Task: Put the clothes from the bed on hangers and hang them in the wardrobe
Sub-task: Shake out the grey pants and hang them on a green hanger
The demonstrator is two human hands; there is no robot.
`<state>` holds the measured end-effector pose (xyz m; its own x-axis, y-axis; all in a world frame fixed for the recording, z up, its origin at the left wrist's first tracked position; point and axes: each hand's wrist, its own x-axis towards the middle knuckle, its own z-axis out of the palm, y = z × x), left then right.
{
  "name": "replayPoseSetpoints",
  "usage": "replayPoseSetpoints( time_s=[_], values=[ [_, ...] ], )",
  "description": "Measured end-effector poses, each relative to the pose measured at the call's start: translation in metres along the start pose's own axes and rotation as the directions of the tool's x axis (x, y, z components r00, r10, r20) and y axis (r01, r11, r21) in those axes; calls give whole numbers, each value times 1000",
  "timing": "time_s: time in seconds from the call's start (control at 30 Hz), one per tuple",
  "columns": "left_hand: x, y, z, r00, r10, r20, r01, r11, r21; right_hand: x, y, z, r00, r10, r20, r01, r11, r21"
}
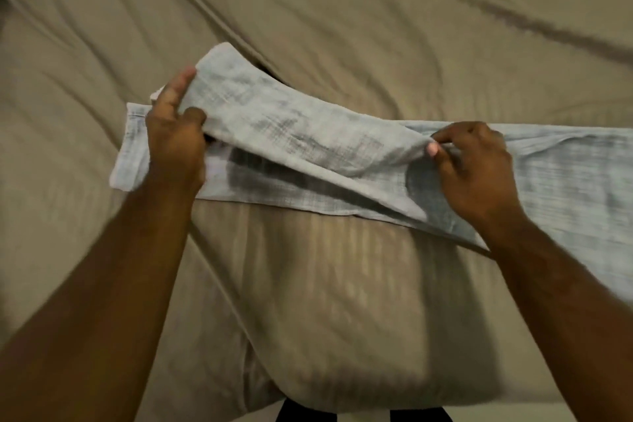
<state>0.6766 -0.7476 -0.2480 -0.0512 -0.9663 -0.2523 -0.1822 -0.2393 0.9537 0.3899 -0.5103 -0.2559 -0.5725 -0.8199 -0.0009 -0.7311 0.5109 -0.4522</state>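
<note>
A pale blue-grey woven garment (308, 134) lies stretched across the bed (342, 10), running off the right edge of the view. Its upper layer is lifted off the lower layer. My left hand (174, 134) grips the lifted layer near its left end, thumb under the cloth. My right hand (476, 164) pinches the same layer further right between thumb and fingertips. No hanger and no wardrobe are in view. The frame is blurred by motion.
The beige, wrinkled bedsheet fills the view. The near corner of the mattress (325, 336) bulges toward me at the bottom. Dark shapes (301, 413) show below the bed's edge.
</note>
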Motion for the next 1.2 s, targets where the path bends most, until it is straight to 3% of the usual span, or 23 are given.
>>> replayPoseSetpoints(
  time_s=[0.1, 0.2, 0.27, 0.33, 0.43, 0.57, 0.67, 0.77, 0.83, 0.93, 1.0, 1.13, 1.2],
  values=[
    [-26, -14, -39, 982, 184, -44, -182, 981, 63, 21, -12, -16, 998, -4, 63, -5, 990, 143],
    [-43, -44, -66, 968, 241, -64, -230, 962, 145, 54, -22, -7, 993, -25, 119, 16, 997, 75],
    [-43, -65, -77, 983, 183, -26, -176, 971, 162, 67, -30, 6, 991, 9, 131, -10, 1000, 4],
    [-42, -73, -85, 999, 34, -34, -34, 999, 18, 62, -44, 19, 998, -11, 63, 13, 999, -35],
    [-35, -58, -88, 994, -100, -45, 90, 977, -192, 25, -82, 39, 979, -204, -8, 204, 972, 119],
    [-14, -39, -102, 994, -107, -30, 96, 959, -265, -34, -117, 83, 918, -330, 221, 284, 935, 214],
    [-4, -26, -111, 1000, -30, 10, 31, 964, -266, -48, -125, 96, 919, -327, 221, 289, 939, 188],
    [1, -34, -114, 998, -32, -47, 28, 996, -80, -44, -131, 100, 928, -303, 216, 262, 944, 200],
    [0, -44, -121, 973, -178, -146, 156, 976, -150, -44, -136, 103, 920, -307, 242, 264, 945, 194],
    [12, -43, -128, 922, -346, -175, 277, 904, -326, -43, -144, 108, 909, -332, 254, 289, 938, 190],
    [30, -36, -130, 922, -343, -179, 297, 924, -240, -44, -149, 112, 912, -322, 254, 284, 942, 176],
    [58, -25, -133, 955, -251, -158, 267, 960, 87, -47, -154, 117, 923, -295, 248, 266, 953, 144],
    [66, -20, -135, 966, -238, -101, 250, 960, 128, -48, -155, 118, 929, -285, 235, 255, 955, 150]
  ],
)
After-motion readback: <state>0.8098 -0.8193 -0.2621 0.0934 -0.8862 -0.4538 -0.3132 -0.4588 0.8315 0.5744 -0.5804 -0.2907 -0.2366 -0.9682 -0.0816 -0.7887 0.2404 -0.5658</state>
